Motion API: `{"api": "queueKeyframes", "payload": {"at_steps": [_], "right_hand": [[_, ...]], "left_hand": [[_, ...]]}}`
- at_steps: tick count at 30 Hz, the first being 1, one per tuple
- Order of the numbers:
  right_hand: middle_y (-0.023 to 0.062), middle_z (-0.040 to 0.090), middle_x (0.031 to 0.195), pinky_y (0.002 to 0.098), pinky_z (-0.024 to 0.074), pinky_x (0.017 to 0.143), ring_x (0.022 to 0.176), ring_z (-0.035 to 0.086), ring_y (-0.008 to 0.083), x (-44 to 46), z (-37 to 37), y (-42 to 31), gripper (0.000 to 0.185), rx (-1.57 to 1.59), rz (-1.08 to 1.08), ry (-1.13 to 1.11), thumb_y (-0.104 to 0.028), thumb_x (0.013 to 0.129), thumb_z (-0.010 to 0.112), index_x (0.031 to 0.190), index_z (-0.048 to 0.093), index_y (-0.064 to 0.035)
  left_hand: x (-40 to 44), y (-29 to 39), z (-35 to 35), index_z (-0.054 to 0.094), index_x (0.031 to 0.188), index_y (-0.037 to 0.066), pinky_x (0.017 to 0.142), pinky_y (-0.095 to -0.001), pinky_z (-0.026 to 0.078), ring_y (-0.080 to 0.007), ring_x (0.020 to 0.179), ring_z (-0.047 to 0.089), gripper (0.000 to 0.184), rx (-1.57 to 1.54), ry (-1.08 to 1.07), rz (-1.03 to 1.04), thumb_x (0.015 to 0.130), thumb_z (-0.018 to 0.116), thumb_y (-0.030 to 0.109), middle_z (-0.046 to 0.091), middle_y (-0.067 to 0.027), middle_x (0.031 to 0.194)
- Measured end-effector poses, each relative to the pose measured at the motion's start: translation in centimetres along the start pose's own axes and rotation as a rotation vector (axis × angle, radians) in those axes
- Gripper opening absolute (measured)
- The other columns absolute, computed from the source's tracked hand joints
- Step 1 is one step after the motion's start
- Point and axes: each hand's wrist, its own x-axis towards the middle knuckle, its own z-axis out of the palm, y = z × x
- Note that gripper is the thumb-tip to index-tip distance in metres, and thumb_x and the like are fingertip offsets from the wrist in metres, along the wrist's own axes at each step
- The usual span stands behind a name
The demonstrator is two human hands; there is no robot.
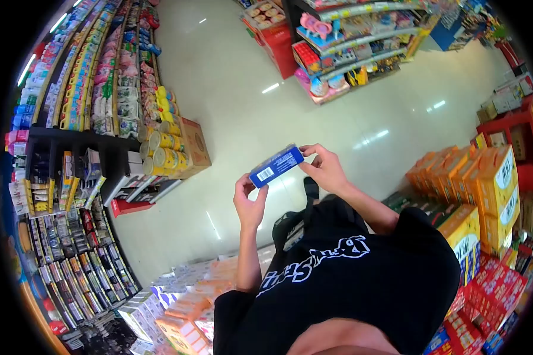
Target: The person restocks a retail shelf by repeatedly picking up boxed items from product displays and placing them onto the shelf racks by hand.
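A small blue box [276, 166] with a white barcode label is held up in front of my chest, tilted with its right end higher. My left hand [250, 200] grips its lower left end, thumb underneath and fingers behind. At the upper right end, my right hand [324, 168] pinches the box between thumb and fingers. The side with the barcode and small white print faces me; the print is too small to read. Its far side is hidden.
Shelves of bottles and packets [89, 77] stand on the left, with yellow cans [167, 151] beside a cardboard box [193, 142]. A toy shelf [355, 47] is ahead. Orange cartons [491, 189] are stacked at right, and wrapped packs [189, 302] lie low at left. Shiny floor [219, 77] runs between.
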Motion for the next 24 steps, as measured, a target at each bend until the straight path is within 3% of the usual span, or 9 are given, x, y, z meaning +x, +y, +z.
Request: {"api": "queueKeyframes", "payload": {"at_steps": [3, 7, 11, 12, 16, 22, 24], "right_hand": [[0.008, 0.071, 0.115, 0.0226, 0.0422, 0.051, 0.056, 0.052, 0.0038, 6.3, 1.6, -2.4, 0.023, -0.075, -0.076, -0.068, -0.005, 0.087, 0.073, 0.102, 0.055, -0.0027], [0.0064, 0.072, 0.108, 0.0241, 0.0431, 0.051, 0.055, 0.054, 0.0064, 14.4, 3.3, -3.5, 0.023, -0.142, -0.016, -0.117, -0.008, 0.087, 0.073, 0.101, 0.056, -0.0036], [0.0092, 0.066, 0.072, 0.0336, 0.0478, 0.054, 0.055, 0.063, 0.0173, 22.7, 5.3, -3.3, 0.023, -0.261, -0.088, -0.147, -0.016, 0.084, 0.075, 0.097, 0.058, -0.005], [0.0101, 0.064, 0.068, 0.0343, 0.0485, 0.055, 0.056, 0.063, 0.0193, 25.0, 5.8, -4.2, 0.023, -0.314, -0.017, -0.184, -0.017, 0.083, 0.075, 0.094, 0.058, -0.0058], [0.01, 0.064, 0.069, 0.0332, 0.0476, 0.054, 0.056, 0.063, 0.0174, 34.3, 8.5, -4.4, 0.023, -0.318, 0.004, -0.202, -0.018, 0.083, 0.076, 0.091, 0.058, -0.0062], [0.0067, 0.063, 0.069, 0.0296, 0.0439, 0.051, 0.052, 0.058, 0.0133, 49.4, 11.8, -7.7, 0.024, -0.303, -0.107, -0.071, -0.017, 0.082, 0.077, 0.091, 0.057, -0.0057], [0.0055, 0.061, 0.067, 0.0292, 0.0418, 0.048, 0.051, 0.057, 0.0118, 53.5, 12.6, -9.6, 0.023, -0.274, -0.174, -0.014, -0.016, 0.083, 0.077, 0.09, 0.058, -0.0056]], "left_hand": [[5.2, -0.3, -1.1, 0.054, 0.123, 0.002, 0.093, -0.0355, 0.051, -0.0188, 0.1, 0.065, 0.049, -0.032, 0.021, -0.033, 0.081, 0.079, 0.006, 0.066, -0.0106, 0.11], [12.0, -0.7, -2.0, 0.053, 0.12, 0.004, 0.091, -0.0355, 0.051, -0.0189, 0.097, 0.065, 0.051, -0.112, -0.038, -0.079, 0.079, 0.082, 0.007, 0.067, -0.0099, 0.104], [20.6, -3.7, -3.5, 0.054, 0.113, 0.005, 0.089, -0.0341, 0.051, -0.017, 0.093, 0.064, 0.048, -0.13, -0.103, -0.063, 0.077, 0.085, 0.009, 0.066, -0.0069, 0.101], [23.2, -4.1, -4.0, 0.055, 0.109, 0.005, 0.088, -0.0333, 0.051, -0.0159, 0.09, 0.064, 0.047, -0.139, -0.114, -0.076, 0.075, 0.086, 0.009, 0.066, -0.0058, 0.099], [34.4, -4.5, -5.8, 0.057, 0.103, 0.005, 0.085, -0.0324, 0.052, -0.0155, 0.089, 0.063, 0.044, -0.109, -0.212, -0.076, 0.072, 0.089, 0.008, 0.065, -0.0042, 0.094], [52.7, -1.2, -7.4, 0.057, 0.102, 0.004, 0.083, -0.0324, 0.054, -0.0175, 0.09, 0.064, 0.044, -0.092, -0.256, 0.183, 0.072, 0.089, 0.007, 0.065, -0.0068, 0.098], [57.8, 0.7, -7.7, 0.059, 0.1, 0.003, 0.084, -0.032, 0.055, -0.0177, 0.093, 0.065, 0.042, -0.017, -0.289, 0.177, 0.071, 0.089, 0.007, 0.066, -0.0086, 0.101]]}}
